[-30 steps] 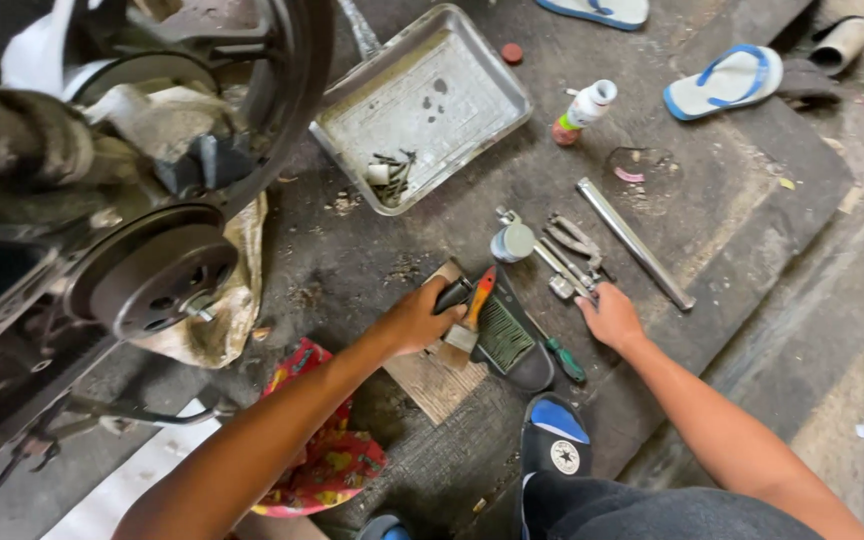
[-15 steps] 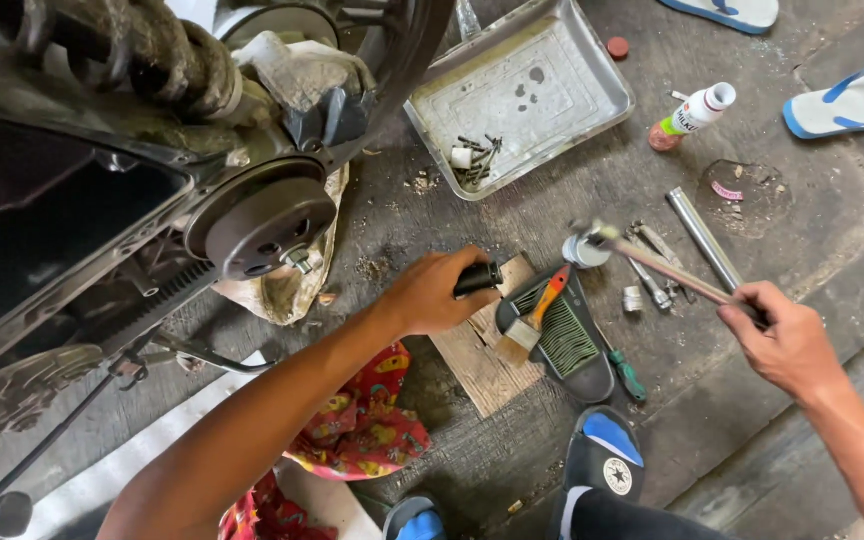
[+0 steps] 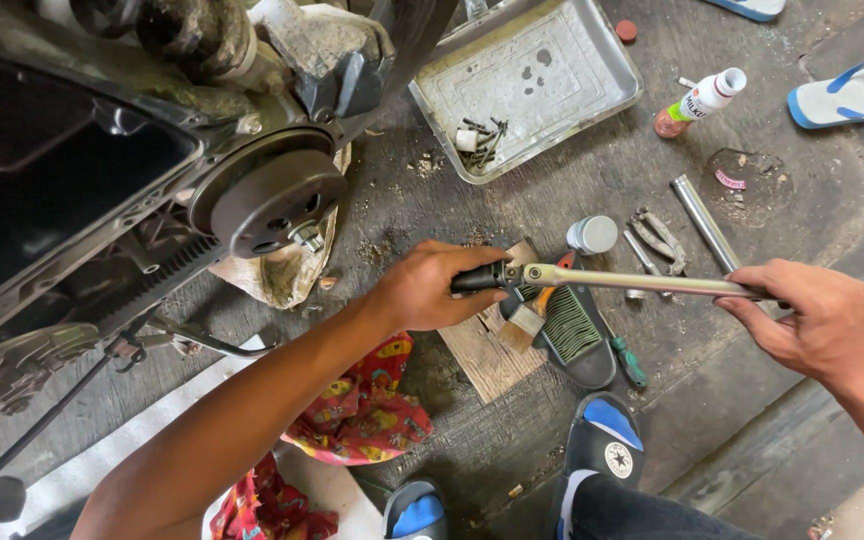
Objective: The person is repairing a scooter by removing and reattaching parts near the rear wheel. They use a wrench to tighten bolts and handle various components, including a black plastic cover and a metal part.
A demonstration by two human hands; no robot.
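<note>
Wrench (image 3: 642,283) lies level above the floor (image 3: 512,190), held at both ends: the left hand (image 3: 432,287) has a closed grip on its black head end, the right hand (image 3: 817,320) a closed grip on the handle. Open floor lies between the wrench and the tray (image 3: 592,110). Beyond it, a white bottle (image 3: 697,103) with an orange base lies tilted near a blue sandal (image 3: 857,90). A pulley (image 3: 272,195) sits left.

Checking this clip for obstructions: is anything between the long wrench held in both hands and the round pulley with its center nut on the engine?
Nothing visible does. The wrench is held level by the left hand and right hand over the floor; the gap from its head to the pulley and nut is open air above a dirty rag.
</note>
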